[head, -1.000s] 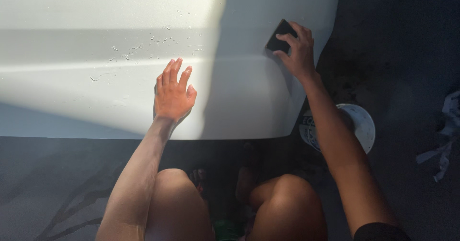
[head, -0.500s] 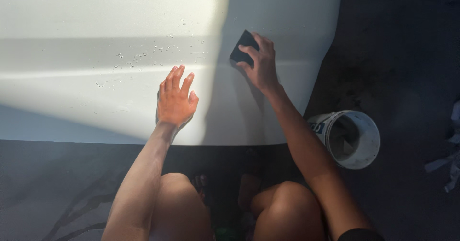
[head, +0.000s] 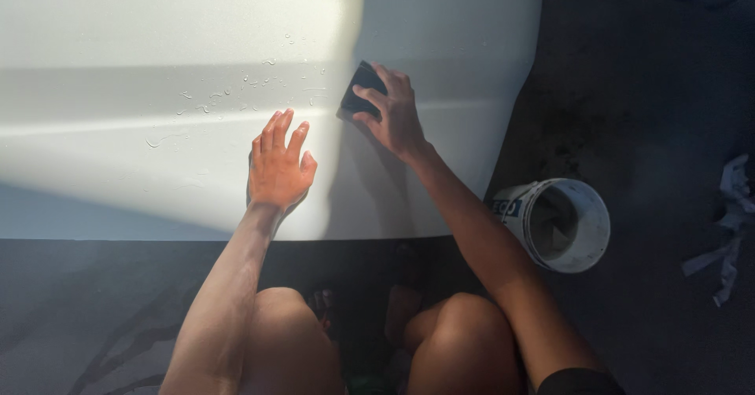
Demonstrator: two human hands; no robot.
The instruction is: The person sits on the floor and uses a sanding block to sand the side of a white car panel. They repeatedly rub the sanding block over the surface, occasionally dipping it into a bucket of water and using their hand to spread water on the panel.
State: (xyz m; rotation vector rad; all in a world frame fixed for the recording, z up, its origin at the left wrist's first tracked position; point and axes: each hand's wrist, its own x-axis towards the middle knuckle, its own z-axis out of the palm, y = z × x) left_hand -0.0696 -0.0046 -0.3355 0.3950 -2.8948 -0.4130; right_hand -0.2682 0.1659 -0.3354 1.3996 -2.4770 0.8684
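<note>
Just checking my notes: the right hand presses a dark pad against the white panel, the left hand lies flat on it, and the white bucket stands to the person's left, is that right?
Not quite. In the head view the white bucket lies to the person's right, beside the right arm. The rest holds: the right hand presses the dark pad on the white panel, the left hand flat on it.

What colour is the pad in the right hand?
Dark, near black; the pad shows best in the head view, under the right hand.

Right hand (head: 393, 116) with dark sanding block (head: 358, 100) has slid leftward across the white panel (head: 118, 128), from its right edge toward the water droplets (head: 252, 88).
</note>
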